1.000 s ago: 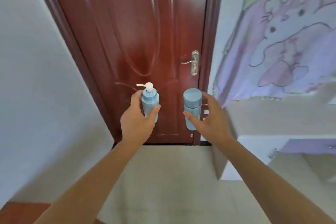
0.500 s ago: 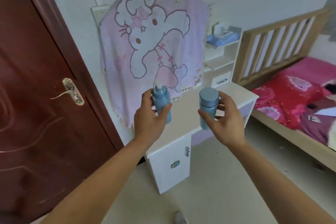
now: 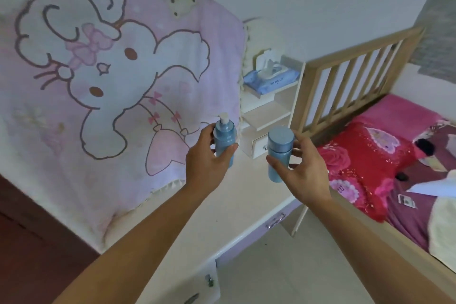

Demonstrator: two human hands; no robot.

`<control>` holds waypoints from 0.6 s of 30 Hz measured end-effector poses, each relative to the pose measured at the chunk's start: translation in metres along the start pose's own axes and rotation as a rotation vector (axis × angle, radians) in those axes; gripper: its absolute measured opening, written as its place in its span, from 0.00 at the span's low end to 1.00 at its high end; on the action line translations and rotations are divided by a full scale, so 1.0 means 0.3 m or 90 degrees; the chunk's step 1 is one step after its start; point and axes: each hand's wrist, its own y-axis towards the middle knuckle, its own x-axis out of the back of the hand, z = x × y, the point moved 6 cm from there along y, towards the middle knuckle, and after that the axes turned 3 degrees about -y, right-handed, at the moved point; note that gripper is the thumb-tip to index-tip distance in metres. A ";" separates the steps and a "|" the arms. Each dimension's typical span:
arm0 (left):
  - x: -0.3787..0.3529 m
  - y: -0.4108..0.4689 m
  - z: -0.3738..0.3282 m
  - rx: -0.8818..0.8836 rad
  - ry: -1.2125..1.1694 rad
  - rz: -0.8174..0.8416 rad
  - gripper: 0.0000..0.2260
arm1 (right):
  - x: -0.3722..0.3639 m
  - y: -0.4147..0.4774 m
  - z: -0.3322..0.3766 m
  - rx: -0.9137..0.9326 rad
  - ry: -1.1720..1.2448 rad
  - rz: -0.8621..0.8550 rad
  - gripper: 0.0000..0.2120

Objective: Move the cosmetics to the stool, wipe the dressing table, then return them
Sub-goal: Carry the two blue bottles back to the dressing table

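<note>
Over dressing table [image 3: 246,196], left grip [image 3: 206,165] clasps pump bottle [image 3: 224,136], right grip [image 3: 304,173] clasps capped bottle [image 3: 280,141]

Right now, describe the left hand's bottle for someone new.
Find the pink cartoon blanket behind the dressing table. Before its right edge, the left hand holds a blue bottle. Unlike the flat-capped bottle in the right hand, it has a white pump.
</note>
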 end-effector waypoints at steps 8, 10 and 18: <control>-0.240 0.280 0.195 0.057 0.034 -0.028 0.22 | -0.216 0.410 -0.249 0.025 0.049 0.101 0.34; -0.276 0.320 0.255 0.073 0.060 -0.044 0.22 | -0.302 0.488 -0.305 0.037 0.062 0.150 0.34; -0.471 0.436 0.511 0.216 0.163 -0.154 0.23 | -0.644 0.719 -0.553 0.025 0.122 0.401 0.32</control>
